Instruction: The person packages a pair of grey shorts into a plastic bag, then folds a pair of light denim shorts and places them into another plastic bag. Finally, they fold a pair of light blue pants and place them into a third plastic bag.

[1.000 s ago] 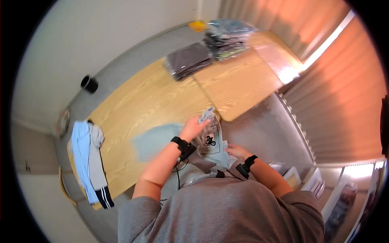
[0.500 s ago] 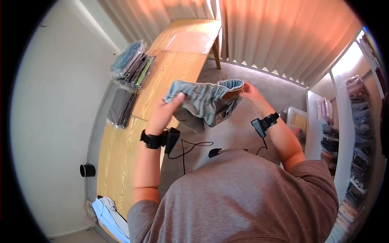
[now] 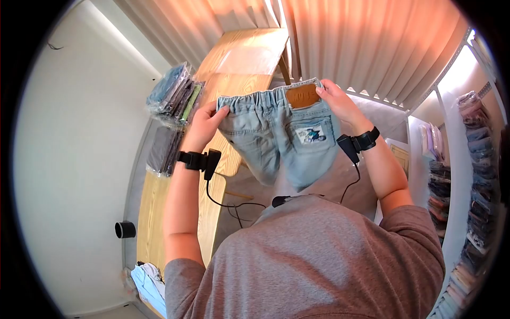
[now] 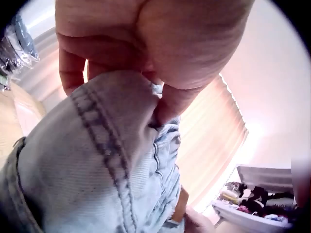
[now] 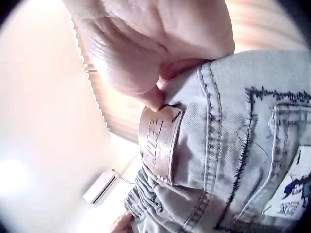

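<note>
A pair of light-blue jeans (image 3: 255, 135) hangs stretched between both hands, its back towards me. The left hand (image 3: 203, 125) pinches one end of the gathered elastic waistband, thumb on the near side. At the opposite end, beside a brown leather patch (image 3: 303, 96), the right hand (image 3: 343, 106) grips the waistband. A motorcycle picture (image 3: 311, 135) decorates the back pocket below that patch. In the left wrist view, thumb and fingers close on the denim (image 4: 82, 160) at its stitched side. The right wrist view shows the thumb at the corner of the leather label (image 5: 159, 143).
Left of the jeans runs a wooden table (image 3: 156, 212) bearing bagged clothes (image 3: 172, 98) and, at its near end, loose light-blue clothing (image 3: 147, 282). A black bin (image 3: 125, 229) stands by the wall. Shelves of folded clothes (image 3: 473, 175) line the right side, and cables (image 3: 234, 204) dangle from the wrist cameras.
The view has turned right, away from the table. The jeans, crumpled low at first, have been lifted and spread by the waistband, their back with patch and pocket now facing me.
</note>
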`<action>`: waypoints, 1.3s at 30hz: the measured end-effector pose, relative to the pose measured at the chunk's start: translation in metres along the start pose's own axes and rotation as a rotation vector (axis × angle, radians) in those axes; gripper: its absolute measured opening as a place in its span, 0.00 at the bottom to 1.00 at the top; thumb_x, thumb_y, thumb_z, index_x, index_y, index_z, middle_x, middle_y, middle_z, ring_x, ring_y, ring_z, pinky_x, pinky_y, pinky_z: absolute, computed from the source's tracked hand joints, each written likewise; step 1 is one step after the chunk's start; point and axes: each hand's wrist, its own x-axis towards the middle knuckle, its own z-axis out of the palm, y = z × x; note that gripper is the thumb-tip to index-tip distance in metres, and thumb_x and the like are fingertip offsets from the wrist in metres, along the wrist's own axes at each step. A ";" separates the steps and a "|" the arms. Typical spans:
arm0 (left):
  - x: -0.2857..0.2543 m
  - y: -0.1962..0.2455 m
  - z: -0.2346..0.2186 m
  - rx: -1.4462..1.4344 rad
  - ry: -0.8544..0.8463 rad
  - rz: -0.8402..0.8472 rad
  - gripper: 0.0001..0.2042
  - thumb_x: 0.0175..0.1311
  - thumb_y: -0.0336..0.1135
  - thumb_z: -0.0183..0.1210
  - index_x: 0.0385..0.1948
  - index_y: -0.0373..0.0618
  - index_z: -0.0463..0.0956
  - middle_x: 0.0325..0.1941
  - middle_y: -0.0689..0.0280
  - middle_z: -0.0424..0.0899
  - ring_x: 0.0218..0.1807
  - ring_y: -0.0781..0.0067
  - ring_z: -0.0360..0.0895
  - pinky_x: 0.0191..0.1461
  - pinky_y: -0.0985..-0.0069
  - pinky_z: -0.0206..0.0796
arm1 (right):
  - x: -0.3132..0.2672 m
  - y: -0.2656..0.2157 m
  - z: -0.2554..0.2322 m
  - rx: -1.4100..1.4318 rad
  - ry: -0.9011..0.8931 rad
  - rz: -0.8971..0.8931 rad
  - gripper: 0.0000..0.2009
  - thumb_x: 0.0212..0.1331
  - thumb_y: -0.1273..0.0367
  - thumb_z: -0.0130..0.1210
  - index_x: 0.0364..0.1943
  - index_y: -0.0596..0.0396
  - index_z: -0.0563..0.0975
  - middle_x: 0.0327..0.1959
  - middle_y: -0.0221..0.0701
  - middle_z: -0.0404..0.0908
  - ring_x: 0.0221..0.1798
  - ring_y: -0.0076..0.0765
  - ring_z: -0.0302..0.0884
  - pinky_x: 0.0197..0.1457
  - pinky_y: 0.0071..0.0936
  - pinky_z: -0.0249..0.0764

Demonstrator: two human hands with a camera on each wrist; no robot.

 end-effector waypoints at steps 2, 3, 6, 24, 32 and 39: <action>0.000 -0.009 0.003 0.025 0.046 0.005 0.12 0.64 0.37 0.54 0.41 0.38 0.76 0.32 0.71 0.79 0.34 0.83 0.71 0.40 0.83 0.63 | -0.002 -0.014 0.006 -0.185 0.085 -0.023 0.14 0.64 0.64 0.47 0.45 0.62 0.69 0.41 0.28 0.75 0.45 0.23 0.69 0.49 0.22 0.64; -0.001 -0.009 0.004 0.025 0.048 0.001 0.12 0.64 0.37 0.54 0.41 0.38 0.76 0.32 0.71 0.79 0.34 0.83 0.71 0.40 0.83 0.63 | 0.001 -0.013 0.006 -0.184 0.082 -0.021 0.14 0.64 0.64 0.47 0.45 0.62 0.69 0.41 0.28 0.75 0.45 0.23 0.69 0.49 0.22 0.64; -0.005 0.002 0.006 -0.083 0.019 -0.001 0.12 0.66 0.35 0.51 0.45 0.37 0.74 0.41 0.70 0.79 0.43 0.83 0.72 0.51 0.82 0.61 | 0.006 -0.016 0.005 0.087 0.061 0.068 0.15 0.62 0.64 0.50 0.44 0.62 0.69 0.40 0.27 0.74 0.45 0.22 0.69 0.49 0.22 0.65; 0.026 0.015 0.053 0.480 0.532 0.199 0.12 0.54 0.35 0.60 0.22 0.33 0.71 0.21 0.51 0.73 0.25 0.53 0.70 0.30 0.64 0.60 | 0.048 0.006 0.079 0.255 0.366 0.054 0.12 0.54 0.65 0.59 0.29 0.62 0.80 0.22 0.24 0.78 0.25 0.16 0.69 0.31 0.20 0.66; 0.026 0.017 0.108 0.328 0.475 0.311 0.12 0.54 0.30 0.60 0.37 0.33 0.73 0.28 0.58 0.78 0.27 0.69 0.75 0.31 0.73 0.66 | 0.032 -0.016 0.139 0.151 0.396 -0.129 0.12 0.59 0.66 0.52 0.36 0.63 0.77 0.31 0.38 0.78 0.34 0.32 0.75 0.39 0.27 0.69; 0.008 0.036 0.106 0.242 0.292 0.208 0.18 0.55 0.25 0.56 0.48 0.29 0.69 0.37 0.55 0.79 0.38 0.66 0.80 0.42 0.76 0.72 | 0.027 -0.015 0.129 0.218 0.345 -0.117 0.11 0.60 0.66 0.52 0.37 0.63 0.76 0.34 0.35 0.78 0.36 0.29 0.75 0.42 0.26 0.69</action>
